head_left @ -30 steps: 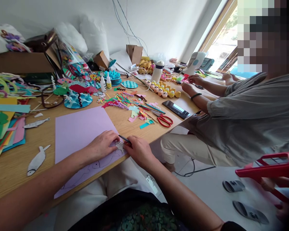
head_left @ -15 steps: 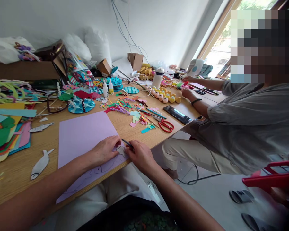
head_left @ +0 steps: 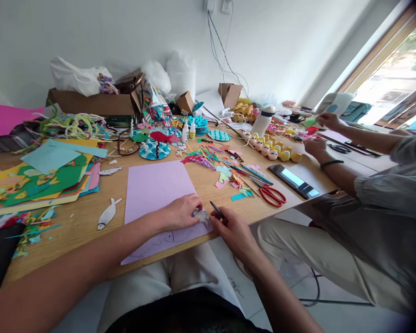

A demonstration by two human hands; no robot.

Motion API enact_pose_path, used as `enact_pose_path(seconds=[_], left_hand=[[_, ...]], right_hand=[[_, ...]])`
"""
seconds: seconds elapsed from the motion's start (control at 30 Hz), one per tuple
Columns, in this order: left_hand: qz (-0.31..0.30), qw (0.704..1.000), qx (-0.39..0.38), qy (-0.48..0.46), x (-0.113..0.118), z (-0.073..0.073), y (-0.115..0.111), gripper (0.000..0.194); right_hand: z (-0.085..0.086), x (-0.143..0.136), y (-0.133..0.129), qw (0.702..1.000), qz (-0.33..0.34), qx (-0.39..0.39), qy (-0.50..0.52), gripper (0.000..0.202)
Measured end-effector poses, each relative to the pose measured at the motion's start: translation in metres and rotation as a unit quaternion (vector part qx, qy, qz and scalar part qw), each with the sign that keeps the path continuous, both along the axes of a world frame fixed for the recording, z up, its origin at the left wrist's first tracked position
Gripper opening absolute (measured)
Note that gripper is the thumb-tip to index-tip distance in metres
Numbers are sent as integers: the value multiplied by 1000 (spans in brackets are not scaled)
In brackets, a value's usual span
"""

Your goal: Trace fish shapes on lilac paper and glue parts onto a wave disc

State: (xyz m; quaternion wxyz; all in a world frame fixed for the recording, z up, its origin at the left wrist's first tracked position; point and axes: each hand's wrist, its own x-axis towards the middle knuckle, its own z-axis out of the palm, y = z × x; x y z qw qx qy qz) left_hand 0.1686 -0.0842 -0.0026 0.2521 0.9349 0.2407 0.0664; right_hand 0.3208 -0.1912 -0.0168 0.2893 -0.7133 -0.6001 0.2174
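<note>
A lilac sheet of paper (head_left: 156, 185) lies at the table's front edge, with fish outlines drawn along its near side. Over its right corner, the fingers of my left hand (head_left: 184, 212) close on a small grey-and-white fish cutout (head_left: 202, 216). My right hand (head_left: 235, 230) grips a dark pen (head_left: 216, 209), its tip pointing up and left; thumb and fingertips are at the cutout's tail end. To the left of the sheet lie a larger white fish cutout (head_left: 108, 214) and a slimmer one (head_left: 111, 170).
Red-handled scissors (head_left: 273, 195), paper scraps and a phone (head_left: 293, 181) lie to the right. Stacked coloured paper (head_left: 62, 185) fills the left side. Glue bottles (head_left: 185, 132), a white flask (head_left: 262, 121) and egg-carton strips (head_left: 270, 145) stand farther back. Another person's hands (head_left: 315, 147) work at the far right.
The camera view has turned left, so everything appears farther right. Between my fingers the fish cutout has tilted slightly. The pen stays in my right hand.
</note>
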Motion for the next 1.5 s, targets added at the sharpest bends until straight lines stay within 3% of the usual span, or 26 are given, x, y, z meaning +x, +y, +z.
enact_pose_path(seconds=[0.4,0.7,1.1,1.23,1.4,1.5], left_hand=[[43,996,26,-75,-24,15,-2,29],[124,980,45,-147,-42,23,2,32],[198,963,10,-181,-60,26,7,27],[235,951,-47,-195,-68,29,10,26],[251,915,-206,-238,-81,30,19,34],[253,904,-242,-246,-90,33,27,26]], right_hand=[[10,-10,19,981,47,-15,186,11],[22,-27,45,977,101,5,189,6],[37,-43,75,916,128,-75,372,20],[43,-47,85,900,140,-104,400,22],[49,-56,100,909,168,-111,365,14],[52,-66,111,916,186,-116,335,10]])
